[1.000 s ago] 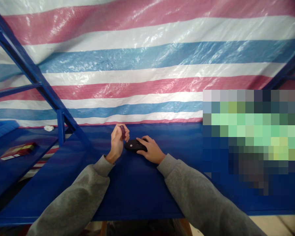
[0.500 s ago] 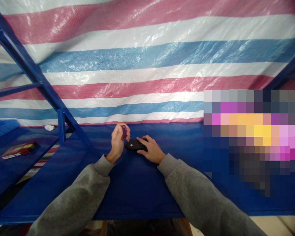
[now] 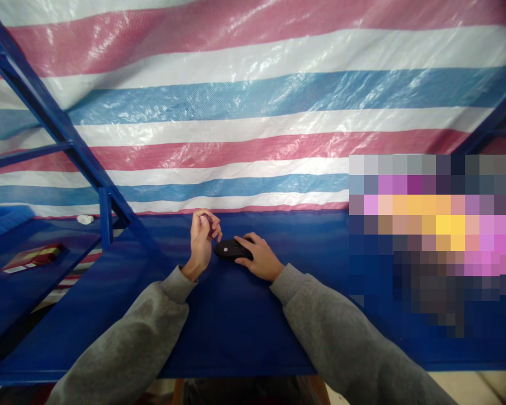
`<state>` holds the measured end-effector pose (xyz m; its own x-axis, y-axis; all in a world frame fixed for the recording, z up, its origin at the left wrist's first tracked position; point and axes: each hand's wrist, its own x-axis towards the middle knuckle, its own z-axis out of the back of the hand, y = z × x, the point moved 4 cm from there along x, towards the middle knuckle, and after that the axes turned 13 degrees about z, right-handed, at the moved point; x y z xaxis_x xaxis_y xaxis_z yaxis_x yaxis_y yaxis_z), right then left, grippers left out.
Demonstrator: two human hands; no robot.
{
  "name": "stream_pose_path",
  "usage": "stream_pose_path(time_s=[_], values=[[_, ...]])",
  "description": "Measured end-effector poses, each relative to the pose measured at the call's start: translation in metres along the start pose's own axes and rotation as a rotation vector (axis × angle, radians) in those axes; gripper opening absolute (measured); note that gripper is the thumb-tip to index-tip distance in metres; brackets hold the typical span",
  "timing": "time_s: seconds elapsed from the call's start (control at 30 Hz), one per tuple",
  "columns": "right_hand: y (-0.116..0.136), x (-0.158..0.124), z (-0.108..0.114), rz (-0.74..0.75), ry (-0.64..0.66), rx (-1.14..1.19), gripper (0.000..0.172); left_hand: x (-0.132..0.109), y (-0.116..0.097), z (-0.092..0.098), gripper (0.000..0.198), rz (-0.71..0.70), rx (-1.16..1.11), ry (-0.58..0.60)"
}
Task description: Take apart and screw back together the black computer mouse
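A black computer mouse [image 3: 230, 248] lies on the blue table [image 3: 227, 315] near the back. My right hand [image 3: 260, 257] rests on its right side and grips it, with the fingers curled over the top. Just left of the mouse my left hand [image 3: 201, 242] is raised off the table, its fingers pinched round a small dark purple object [image 3: 209, 223] that is mostly hidden by the fingertips. Both arms wear grey sleeves.
A striped red, white and blue tarp [image 3: 253, 112] hangs behind the table. Blue metal frame bars [image 3: 59, 126] slant at the left. A lower blue shelf holds a red and yellow box [image 3: 27, 257] and a small white scrap [image 3: 85, 219]. A blurred patch covers the right.
My left hand's fingers have closed further round the small purple object, which now shows less. The right hand and the mouse have stayed in place.
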<state>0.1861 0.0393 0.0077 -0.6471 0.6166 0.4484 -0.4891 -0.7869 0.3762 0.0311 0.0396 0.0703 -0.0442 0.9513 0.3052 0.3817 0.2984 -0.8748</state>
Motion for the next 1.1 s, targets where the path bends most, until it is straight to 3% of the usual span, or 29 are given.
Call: stream_pose_path(time_s=[0.47,0.7,0.93,1.1], values=[[0.0003,-0.0002,-0.0005,-0.005,0.008,0.002,0.062,-0.0009,0.0017,0.0012,0.015,0.012,-0.038,0.009],[0.0016,0.0004,0.0002,-0.004,0.016,-0.006,0.061,-0.0015,0.0011,-0.0007,0.03,0.006,0.056,0.029],[0.0018,0.0004,0.0008,-0.005,0.014,-0.006,0.061,-0.0029,-0.0006,-0.0027,0.015,-0.002,-0.043,0.045],[0.0021,0.0004,0.0008,-0.006,0.015,-0.009,0.06,-0.0043,0.0013,-0.0043,0.025,0.019,-0.012,0.061]])
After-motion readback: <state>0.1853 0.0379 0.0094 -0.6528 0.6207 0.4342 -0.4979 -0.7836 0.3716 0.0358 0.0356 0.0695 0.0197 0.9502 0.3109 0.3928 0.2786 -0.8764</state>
